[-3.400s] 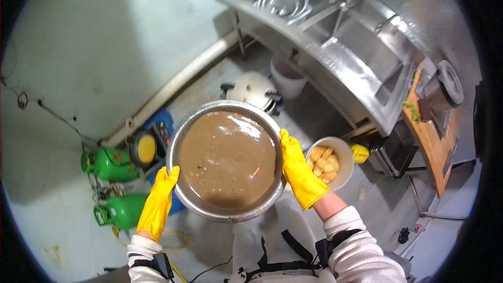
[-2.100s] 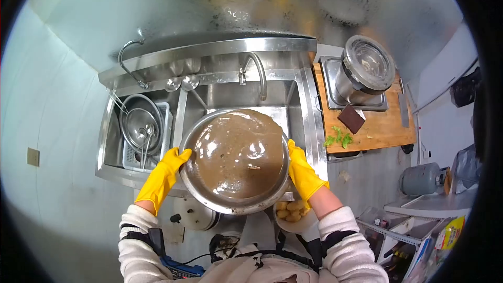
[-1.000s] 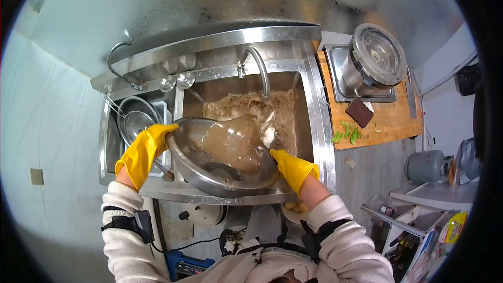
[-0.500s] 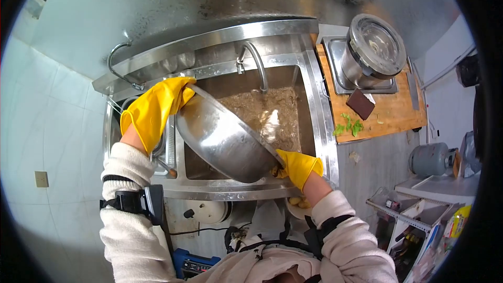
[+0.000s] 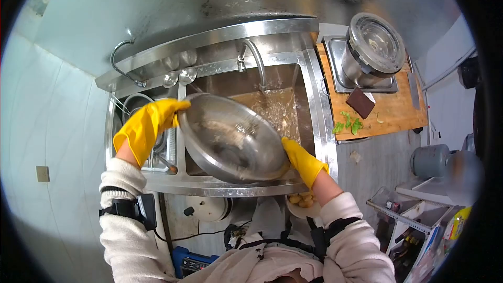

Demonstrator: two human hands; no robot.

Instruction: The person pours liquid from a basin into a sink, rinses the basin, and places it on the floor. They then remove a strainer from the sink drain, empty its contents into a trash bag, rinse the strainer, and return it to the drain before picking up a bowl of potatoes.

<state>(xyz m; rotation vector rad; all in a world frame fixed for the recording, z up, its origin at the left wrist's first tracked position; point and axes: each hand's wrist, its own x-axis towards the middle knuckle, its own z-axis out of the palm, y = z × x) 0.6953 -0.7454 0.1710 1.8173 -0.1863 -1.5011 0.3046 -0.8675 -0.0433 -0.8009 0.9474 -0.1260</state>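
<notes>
Bright yellow gloves, fleecy off-white sleeves and black straps on the person at the sink.
The left glove (image 5: 148, 129) and right glove (image 5: 305, 162) are smooth and rubbery, with wide, loose cuffs that end short of the clothing. The left sleeve (image 5: 133, 246) looks soft and bunches in folds; around it go a thin dark band (image 5: 116, 189) and a broader black strap (image 5: 116, 207) bearing a dark box (image 5: 147, 211) with a slim black cable (image 5: 161, 238). The right sleeve (image 5: 359, 246) matches, with its own black strap (image 5: 335, 230). Pale trousers (image 5: 264, 217) show below.
</notes>
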